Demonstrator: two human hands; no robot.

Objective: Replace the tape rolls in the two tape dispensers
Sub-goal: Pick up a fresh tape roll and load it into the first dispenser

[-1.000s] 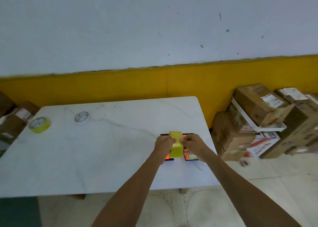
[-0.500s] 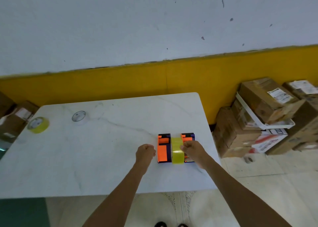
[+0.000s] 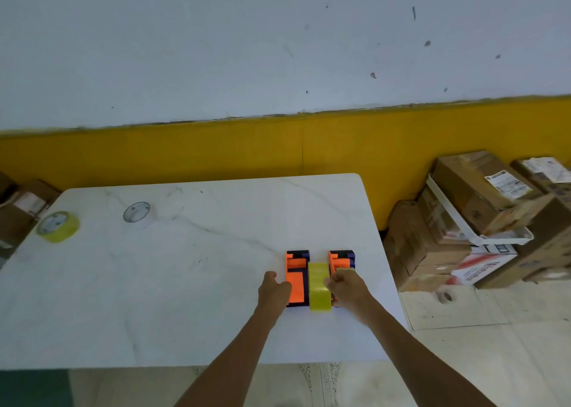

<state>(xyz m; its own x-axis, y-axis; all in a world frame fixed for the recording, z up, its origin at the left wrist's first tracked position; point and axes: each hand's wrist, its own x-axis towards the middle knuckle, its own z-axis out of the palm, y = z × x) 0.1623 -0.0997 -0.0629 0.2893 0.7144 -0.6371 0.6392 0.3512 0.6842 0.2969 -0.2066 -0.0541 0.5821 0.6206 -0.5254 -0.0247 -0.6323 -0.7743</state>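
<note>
The yellow tape roll stands on edge between the two orange dispensers on the table, steadied by the curled right hand. The left hand is loosely curled at the left dispenser. The roll should be kept upright.

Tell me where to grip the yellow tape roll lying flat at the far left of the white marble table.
The yellow tape roll lies flat on the white marble table, hole upward, with bare tabletop all round. Probably best to come from above and pinch across its outer curved wall, or hook a finger into the core with the thumb outside.
</note>
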